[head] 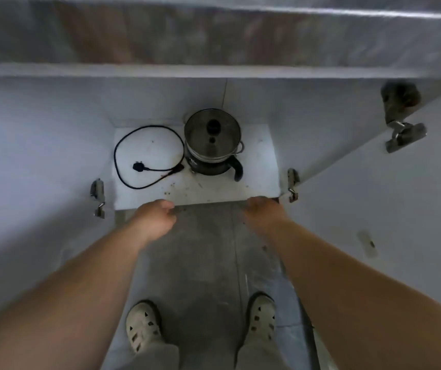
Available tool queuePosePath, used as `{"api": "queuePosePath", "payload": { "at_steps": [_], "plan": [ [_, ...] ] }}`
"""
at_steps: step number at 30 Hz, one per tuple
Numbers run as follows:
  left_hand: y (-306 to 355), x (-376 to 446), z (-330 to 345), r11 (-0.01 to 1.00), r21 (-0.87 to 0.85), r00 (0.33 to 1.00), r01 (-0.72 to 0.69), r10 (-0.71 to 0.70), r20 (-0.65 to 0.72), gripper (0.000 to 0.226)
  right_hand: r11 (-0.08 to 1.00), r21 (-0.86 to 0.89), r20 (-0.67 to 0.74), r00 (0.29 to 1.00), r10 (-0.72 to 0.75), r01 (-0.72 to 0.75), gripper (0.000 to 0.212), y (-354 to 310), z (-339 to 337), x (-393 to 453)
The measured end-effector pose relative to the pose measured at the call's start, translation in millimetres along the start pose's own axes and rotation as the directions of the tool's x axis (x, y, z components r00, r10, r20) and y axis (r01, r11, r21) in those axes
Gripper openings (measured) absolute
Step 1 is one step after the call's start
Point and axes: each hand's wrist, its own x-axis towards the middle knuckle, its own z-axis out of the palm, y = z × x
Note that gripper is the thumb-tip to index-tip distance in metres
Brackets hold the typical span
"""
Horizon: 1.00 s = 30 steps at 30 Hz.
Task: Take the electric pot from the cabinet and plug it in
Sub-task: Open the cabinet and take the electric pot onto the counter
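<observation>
The electric pot [212, 142], steel with a glass lid and a black base and handle, stands on the white floor [227, 182] of the open low cabinet, towards the back right. Its black cord [123, 145] lies in a loop to the left, the plug [138, 167] resting inside the loop. My left hand [158, 218] and my right hand [263, 212] hover side by side at the cabinet's front edge, short of the pot. Both hold nothing, with fingers loosely curled and pointing down.
Both white cabinet doors stand swung open, the left door [27, 169] and the right door [374, 196], with metal hinges [292, 184] on their inner edges. A marbled countertop [214, 36] overhangs above. My two feet in pale shoes [144, 327] stand on the grey floor tiles.
</observation>
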Motion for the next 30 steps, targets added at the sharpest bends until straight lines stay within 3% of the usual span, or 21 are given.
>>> {"api": "queuePosePath", "payload": {
  "at_steps": [8,14,17,19,24,27,30],
  "plan": [
    [-13,98,52,1.000,-0.017,1.000,0.004,-0.005,-0.031,0.048,0.964,0.262,-0.017,0.999,-0.035,0.038,0.059,35,48,112],
    [-38,201,74,0.998,-0.004,0.990,-0.068,0.067,-0.122,0.052,0.885,0.436,-0.238,0.969,-0.062,0.164,0.078,35,71,214],
    [-56,244,77,0.985,0.157,0.980,-0.067,0.095,-0.174,0.063,0.820,0.528,-0.351,0.936,-0.027,0.221,0.086,31,79,254],
    [-66,273,74,0.972,0.226,0.968,-0.056,0.108,-0.228,0.068,0.808,0.539,-0.387,0.922,-0.013,0.237,0.079,31,85,274],
    [-67,317,69,0.926,0.372,0.934,-0.070,0.192,-0.301,0.066,0.822,0.466,-0.481,0.874,-0.075,0.327,0.034,33,92,294],
    [-65,333,78,0.891,0.453,0.936,-0.033,0.187,-0.300,0.056,0.825,0.442,-0.543,0.838,-0.065,0.351,0.027,36,100,306],
    [-66,341,84,0.844,0.536,0.914,0.024,0.200,-0.354,0.053,0.818,0.447,-0.562,0.825,-0.056,0.360,0.032,37,105,314]
  ]
}}
